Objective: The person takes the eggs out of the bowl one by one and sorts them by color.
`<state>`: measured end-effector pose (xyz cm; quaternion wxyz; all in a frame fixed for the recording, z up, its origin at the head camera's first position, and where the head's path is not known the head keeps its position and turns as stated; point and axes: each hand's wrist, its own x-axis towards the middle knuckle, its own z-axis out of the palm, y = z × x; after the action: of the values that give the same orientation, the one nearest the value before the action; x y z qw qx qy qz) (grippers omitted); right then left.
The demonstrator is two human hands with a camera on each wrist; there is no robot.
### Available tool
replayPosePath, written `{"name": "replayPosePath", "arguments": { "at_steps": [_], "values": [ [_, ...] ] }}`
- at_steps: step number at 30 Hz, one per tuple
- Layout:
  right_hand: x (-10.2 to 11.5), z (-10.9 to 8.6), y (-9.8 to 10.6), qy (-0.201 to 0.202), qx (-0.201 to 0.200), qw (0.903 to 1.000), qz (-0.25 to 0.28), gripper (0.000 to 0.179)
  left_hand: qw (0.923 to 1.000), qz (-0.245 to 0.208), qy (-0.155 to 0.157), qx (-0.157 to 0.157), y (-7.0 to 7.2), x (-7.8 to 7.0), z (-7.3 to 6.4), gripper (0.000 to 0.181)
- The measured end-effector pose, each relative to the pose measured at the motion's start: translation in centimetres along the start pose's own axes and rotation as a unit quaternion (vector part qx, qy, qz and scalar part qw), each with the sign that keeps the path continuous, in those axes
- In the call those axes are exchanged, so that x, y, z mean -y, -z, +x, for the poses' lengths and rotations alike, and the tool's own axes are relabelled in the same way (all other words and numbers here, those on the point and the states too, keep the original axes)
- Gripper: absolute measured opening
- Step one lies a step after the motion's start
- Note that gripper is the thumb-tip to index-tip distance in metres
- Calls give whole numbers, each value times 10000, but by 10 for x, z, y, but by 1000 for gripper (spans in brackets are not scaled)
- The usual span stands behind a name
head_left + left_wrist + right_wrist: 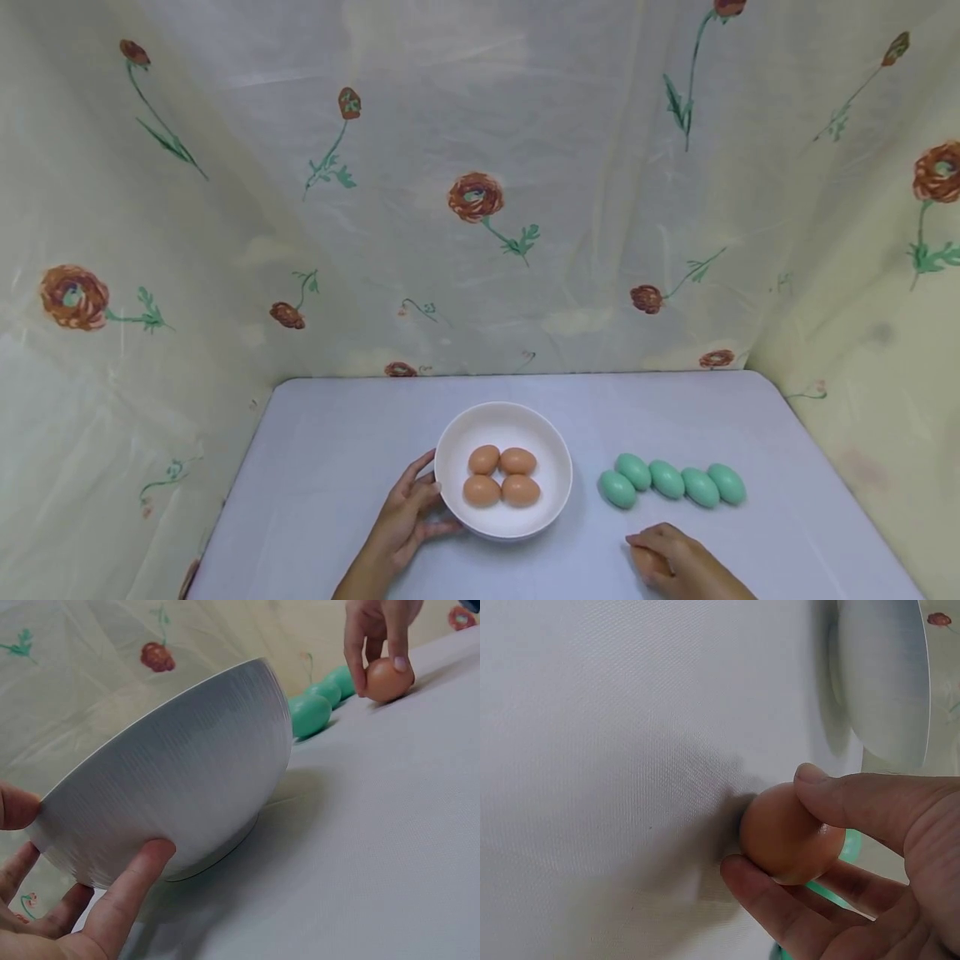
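A round white bowl (503, 423) stands on the table with several brown eggs (482, 491) inside. My left hand (407, 515) holds the bowl by its left side, fingers spread round the outer wall. To the right of the bowl, my right hand (681, 560) pinches a brown egg (787, 836) between thumb and fingertips, at or just above the tabletop. In the head view this egg is mostly covered by the hand. Beyond the right hand lies a staggered row of several green eggs (667, 479).
A white cloth covers the table (337, 450). Flower-printed curtains (570, 167) rise behind it and along both sides.
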<state>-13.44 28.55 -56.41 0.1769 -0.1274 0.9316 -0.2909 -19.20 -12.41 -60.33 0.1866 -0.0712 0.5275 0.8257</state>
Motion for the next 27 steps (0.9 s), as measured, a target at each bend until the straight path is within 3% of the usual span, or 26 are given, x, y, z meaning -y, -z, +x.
{"name": "replayPosePath", "arguments": {
  "at_steps": [5,15,20,23,27],
  "values": [
    [1,2,0,-226,-36,9997,78,44,10000,-9,-43,32,0,-2,1,68],
    [3,-1,5,-205,-1,9996,206,45,10000,-28,-80,49,-1,-2,1,68],
    [5,-6,16,-327,22,9990,315,52,10000,-24,-35,35,-1,-1,1,68],
    [6,-6,27,327,-285,9990,-80,53,10000,0,-23,8,0,-2,1,69],
    [12,-1,40,1110,-771,9884,-693,49,10000,-4,-27,-11,0,-1,1,69]
  ]
}}
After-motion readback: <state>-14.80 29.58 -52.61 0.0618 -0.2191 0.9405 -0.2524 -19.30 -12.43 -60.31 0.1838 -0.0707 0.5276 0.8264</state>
